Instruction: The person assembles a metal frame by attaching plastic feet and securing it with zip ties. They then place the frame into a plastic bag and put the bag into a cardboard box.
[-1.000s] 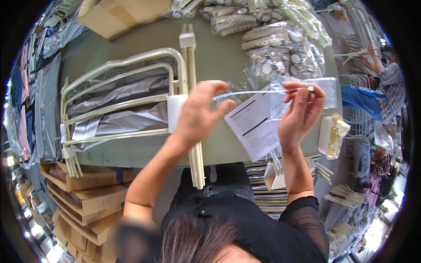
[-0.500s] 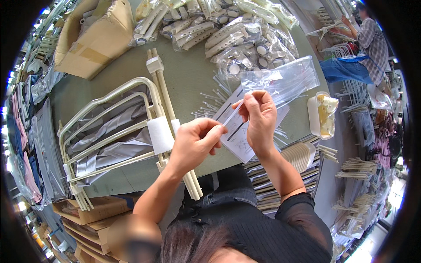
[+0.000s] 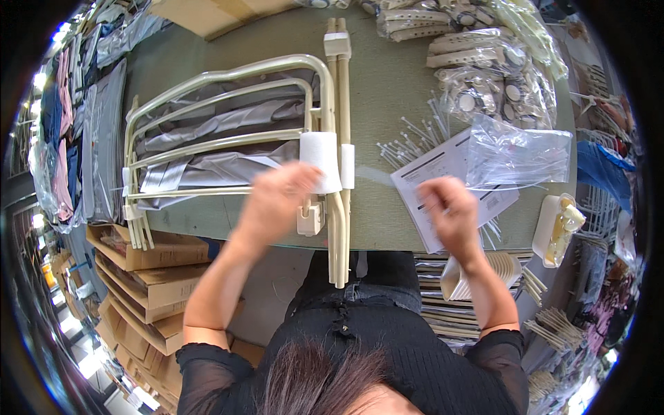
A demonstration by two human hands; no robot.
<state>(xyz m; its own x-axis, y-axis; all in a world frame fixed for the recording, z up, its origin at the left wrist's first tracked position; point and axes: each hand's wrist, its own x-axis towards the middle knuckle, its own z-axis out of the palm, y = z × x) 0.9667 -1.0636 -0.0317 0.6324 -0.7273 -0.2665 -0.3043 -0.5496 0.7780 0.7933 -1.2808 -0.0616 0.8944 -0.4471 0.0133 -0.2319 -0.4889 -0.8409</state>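
My left hand [image 3: 277,204], blurred by motion, is closed beside the white foam sleeve [image 3: 320,162] on a folded cream tube frame with grey fabric [image 3: 228,114]. Any small thing in its fingers is smeared out. Farther right, my right hand [image 3: 453,214] hovers with curled fingers over the lower part of a printed sheet [image 3: 429,183]; what it pinches, if anything, cannot be made out. A faint pale streak [image 3: 373,175] shows between the hands. Just below the left fingers, a cream plastic fitting [image 3: 310,218] sits on the frame.
White cable ties [image 3: 415,142] lie by the sheet, under a clear plastic bag [image 3: 519,155]. Bagged perforated tubes [image 3: 477,62] are heaped at the far right. A white tub [image 3: 553,232] stands at the right table edge. Cardboard boxes [image 3: 149,277] are stacked at lower left.
My hands have moved apart from a thin white strip they held between them. The left has gone to the frame's foam sleeve; the right has lowered. The view has shifted.
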